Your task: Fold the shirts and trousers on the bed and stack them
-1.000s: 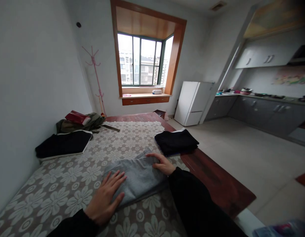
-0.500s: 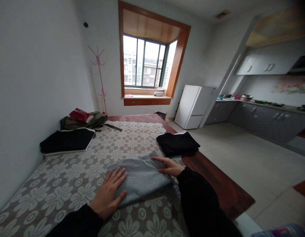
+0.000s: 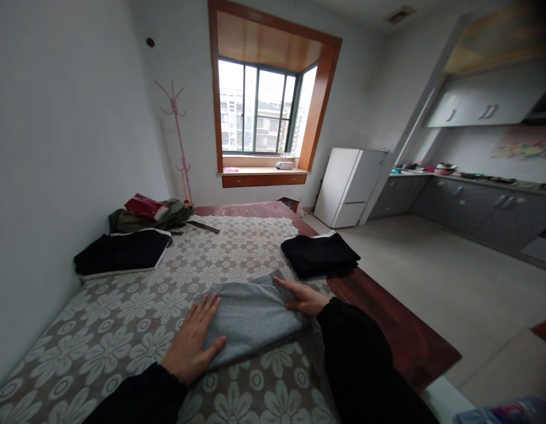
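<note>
A folded grey cloth (image 3: 250, 318) lies on the flower-patterned tablecloth (image 3: 144, 306), near the front. My left hand (image 3: 193, 341) rests on the cloth's left edge, fingers spread, gripping nothing. My right hand (image 3: 304, 296) lies at its right side, index finger stretched out over the upper right corner and thumb apart from it. Beyond my right hand sits a folded black cloth (image 3: 319, 254). At the left, by the wall, is another folded black cloth (image 3: 122, 250) with a white edge.
Behind the left black cloth lie an olive-green bag (image 3: 178, 215) and a red item (image 3: 145, 206). The table's dark red wooden edge (image 3: 396, 324) runs along the right. A pink coat stand (image 3: 179, 135) and a white fridge (image 3: 343, 185) stand farther back.
My left hand has shifted slightly left on the grey cloth. The right hand stays at nearly the same spot. The camera view has moved a little.
</note>
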Action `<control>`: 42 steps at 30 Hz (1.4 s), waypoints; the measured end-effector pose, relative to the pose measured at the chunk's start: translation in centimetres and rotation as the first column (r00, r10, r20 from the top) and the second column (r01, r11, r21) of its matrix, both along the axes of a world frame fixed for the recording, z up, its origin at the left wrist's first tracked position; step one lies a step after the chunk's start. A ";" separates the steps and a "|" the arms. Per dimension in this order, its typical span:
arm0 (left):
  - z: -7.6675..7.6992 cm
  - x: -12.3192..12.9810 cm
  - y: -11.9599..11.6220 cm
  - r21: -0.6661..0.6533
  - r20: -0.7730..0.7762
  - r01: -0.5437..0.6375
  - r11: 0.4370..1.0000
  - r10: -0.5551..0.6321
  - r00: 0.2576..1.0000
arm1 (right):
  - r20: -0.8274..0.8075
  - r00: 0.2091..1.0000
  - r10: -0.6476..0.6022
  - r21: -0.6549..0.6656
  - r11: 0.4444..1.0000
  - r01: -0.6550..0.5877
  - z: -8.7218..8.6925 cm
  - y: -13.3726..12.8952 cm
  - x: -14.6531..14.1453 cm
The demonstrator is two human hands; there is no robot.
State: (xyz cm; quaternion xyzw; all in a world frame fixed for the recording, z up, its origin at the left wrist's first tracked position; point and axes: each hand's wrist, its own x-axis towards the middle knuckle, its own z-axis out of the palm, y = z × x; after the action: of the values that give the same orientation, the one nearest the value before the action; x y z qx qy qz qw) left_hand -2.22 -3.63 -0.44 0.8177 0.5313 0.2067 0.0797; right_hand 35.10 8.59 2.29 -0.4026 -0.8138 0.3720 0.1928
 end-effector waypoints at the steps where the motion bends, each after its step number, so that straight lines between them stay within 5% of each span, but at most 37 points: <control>1: 0.0 -0.2 0.1 -0.024 0.024 -0.012 1.000 0.013 1.000 | 0.007 1.000 -0.004 0.006 1.000 0.004 0.0 0.0 0.0; 5: 0.1 -1.1 0.4 -0.104 0.175 -0.092 0.990 0.110 0.978 | 0.054 0.993 -0.101 0.139 0.986 0.092 1.2 -0.4 -0.5; 9: 0.0 -2.4 1.1 -0.111 0.186 -0.271 0.956 0.288 0.939 | -0.002 0.971 -0.239 0.421 0.881 0.218 2.7 -1.3 -2.4; 12: -0.2 -3.4 1.4 -0.084 0.163 -0.409 0.909 0.417 0.894 | 0.032 0.970 -0.243 0.533 0.824 0.189 1.5 -1.9 -4.2; 19: 1.1 -3.0 0.8 -0.025 0.222 -0.407 0.913 0.402 0.889 | 0.111 0.917 -0.383 0.447 0.844 0.298 -4.7 -0.8 -5.4; 22: 1.9 -2.1 0.4 -0.149 0.364 -0.351 0.924 0.381 0.850 | 0.076 0.903 -0.422 0.444 0.826 0.348 -4.2 -0.2 -4.6; 26: 2.5 -1.0 -0.1 -0.356 0.651 -0.074 0.931 0.304 0.695 | 0.103 0.899 -0.426 0.343 0.864 0.369 -2.9 0.0 -3.2; 29: 2.9 -0.6 -0.2 -0.406 0.686 0.015 0.914 0.293 0.666 | 0.046 0.927 -0.373 0.270 0.898 0.348 -2.7 0.0 -2.4; 34: 3.5 -1.1 0.2 -0.356 0.648 -0.139 0.924 0.352 0.676 | -0.139 0.961 -0.238 0.174 0.950 0.261 -1.9 0.2 -2.6; 37: 3.6 -2.1 0.7 -0.302 0.562 -0.334 0.893 0.450 0.694 | -0.262 0.924 -0.280 0.141 0.936 0.323 -1.7 0.1 -4.2; 42: 3.3 -3.4 1.2 -0.268 0.407 -0.479 0.836 0.549 0.730 | -0.204 0.945 -0.254 0.235 0.925 0.300 -2.5 -0.7 -6.4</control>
State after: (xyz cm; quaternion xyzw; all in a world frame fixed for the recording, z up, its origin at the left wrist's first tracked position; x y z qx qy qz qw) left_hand -5.66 -2.47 2.88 0.5553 0.7149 0.3726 0.2043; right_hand 28.67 7.91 -0.19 -0.4515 -0.7712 0.2625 0.3640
